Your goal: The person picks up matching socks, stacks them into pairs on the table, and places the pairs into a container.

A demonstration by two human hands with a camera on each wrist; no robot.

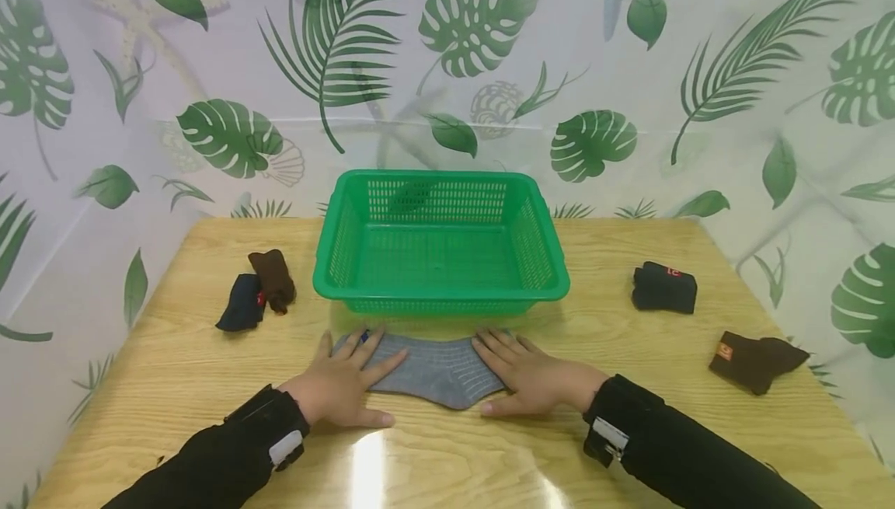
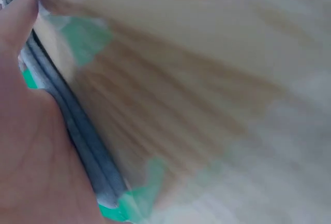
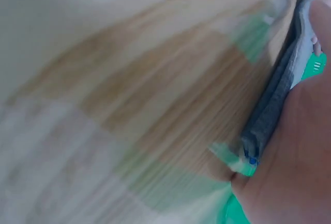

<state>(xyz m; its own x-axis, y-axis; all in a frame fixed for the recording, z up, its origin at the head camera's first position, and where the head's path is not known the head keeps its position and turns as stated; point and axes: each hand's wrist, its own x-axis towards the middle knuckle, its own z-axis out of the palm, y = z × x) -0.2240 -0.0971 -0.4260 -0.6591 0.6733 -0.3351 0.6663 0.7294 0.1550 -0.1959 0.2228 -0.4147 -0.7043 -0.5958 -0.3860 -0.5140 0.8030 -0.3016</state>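
Observation:
Grey socks (image 1: 437,365) lie flat across the table in front of the green basket, one layered over the other. My left hand (image 1: 344,385) rests on their left end with fingers spread and straight. On the right end, my right hand (image 1: 534,377) presses down with its fingers extended. The left wrist view shows the stacked edge of the socks (image 2: 85,131) beside the palm. Along the other palm, in the right wrist view, runs the dark folded side of the socks (image 3: 271,100). Parts of both ends are hidden under the hands.
Behind the socks stands a green plastic basket (image 1: 440,294) with nothing in it. To the left lie a brown sock bundle (image 1: 274,277) and a navy one (image 1: 242,303). At the right are a black folded bundle (image 1: 664,288) and a brown one (image 1: 755,361). Leaf-patterned cloth hangs behind the table.

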